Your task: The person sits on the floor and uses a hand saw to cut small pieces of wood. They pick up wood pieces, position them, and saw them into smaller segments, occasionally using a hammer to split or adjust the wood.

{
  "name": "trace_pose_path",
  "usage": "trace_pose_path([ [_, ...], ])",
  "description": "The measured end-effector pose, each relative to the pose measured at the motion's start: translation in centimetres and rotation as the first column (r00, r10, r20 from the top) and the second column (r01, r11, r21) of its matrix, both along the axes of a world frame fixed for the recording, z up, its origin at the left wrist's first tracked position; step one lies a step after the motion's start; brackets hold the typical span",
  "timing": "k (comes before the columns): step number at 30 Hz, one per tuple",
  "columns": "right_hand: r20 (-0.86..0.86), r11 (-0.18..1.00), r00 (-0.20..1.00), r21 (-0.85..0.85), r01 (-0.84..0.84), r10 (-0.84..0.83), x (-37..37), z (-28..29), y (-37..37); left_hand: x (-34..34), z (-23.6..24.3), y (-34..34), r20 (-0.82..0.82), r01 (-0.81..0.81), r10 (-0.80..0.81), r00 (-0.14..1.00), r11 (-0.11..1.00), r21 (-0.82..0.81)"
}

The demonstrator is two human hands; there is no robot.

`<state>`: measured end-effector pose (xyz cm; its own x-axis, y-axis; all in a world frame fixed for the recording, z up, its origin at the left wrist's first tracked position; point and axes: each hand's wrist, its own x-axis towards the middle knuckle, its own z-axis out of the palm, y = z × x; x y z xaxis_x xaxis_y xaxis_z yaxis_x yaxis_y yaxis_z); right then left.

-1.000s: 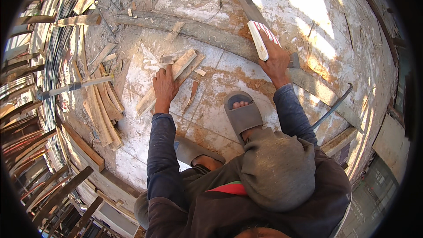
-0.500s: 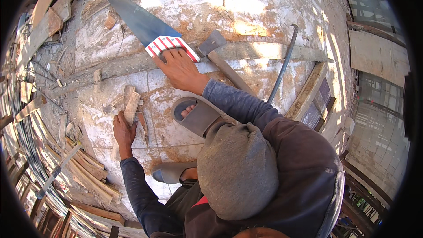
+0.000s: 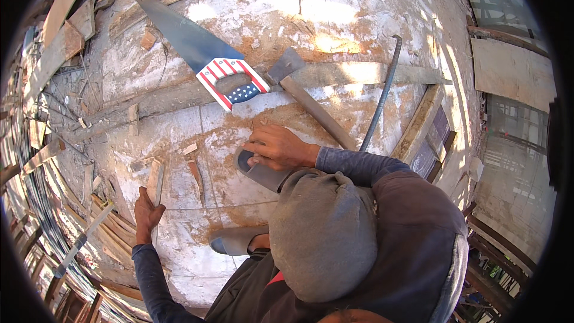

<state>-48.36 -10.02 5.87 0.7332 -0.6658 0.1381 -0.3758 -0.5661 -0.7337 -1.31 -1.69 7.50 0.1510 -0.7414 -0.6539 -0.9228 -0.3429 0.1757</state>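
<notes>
My left hand [image 3: 146, 206] grips a short strip of pale wood [image 3: 156, 178] low on the left side, fingers wrapped along its edge. Above the sandal [image 3: 254, 170] on my foot, my right hand [image 3: 278, 146] has loosely curved, slightly parted fingers and holds no tool. Beyond it, a handsaw [image 3: 185, 39] lies flat, its handle patterned with red and white stripes and blue with white stars. A broad metal-headed tool [image 3: 323, 116] with a wooden handle lies beside the saw. A thin wood splinter [image 3: 197, 179] is right of the held strip.
A bent metal bar [image 3: 382, 101] and wooden frame [image 3: 418, 125] lie at right. A long plank [image 3: 353, 72] crosses the dusty tiled floor [image 3: 227, 191]. Offcuts [image 3: 66, 12], piled strips [image 3: 119, 233] and bundled rods [image 3: 42, 203] crowd the left. A pale panel [image 3: 508, 72] is at far right.
My right hand has let go of the saw, which stays on the floor, and has moved down to my foot. My left hand and the wood strip have moved lower. The view has swung round.
</notes>
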Motion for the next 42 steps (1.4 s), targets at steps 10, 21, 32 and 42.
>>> trace_pose_path([
  [10,-0.101,0.968,0.963,0.038,-0.249,0.251,4.9,-1.3,4.1,-0.1,1.8,5.4,0.186,0.124,-0.117,0.976,0.992,-0.022],
  [21,-0.060,0.965,0.967,-0.072,-0.252,0.248,5.8,-2.3,4.7,-2.5,-4.7,9.7,0.100,0.146,-0.126,0.987,0.965,-0.220],
  [32,-0.143,0.952,0.950,-0.091,-0.291,0.277,5.5,-2.9,4.6,-3.9,-5.1,9.4,-0.025,-0.015,0.009,1.000,0.963,-0.267],
  [42,-0.130,0.953,0.952,-0.089,-0.289,0.277,5.6,-2.4,4.8,-7.9,-3.8,11.5,0.082,0.166,-0.146,0.986,0.909,-0.383],
])
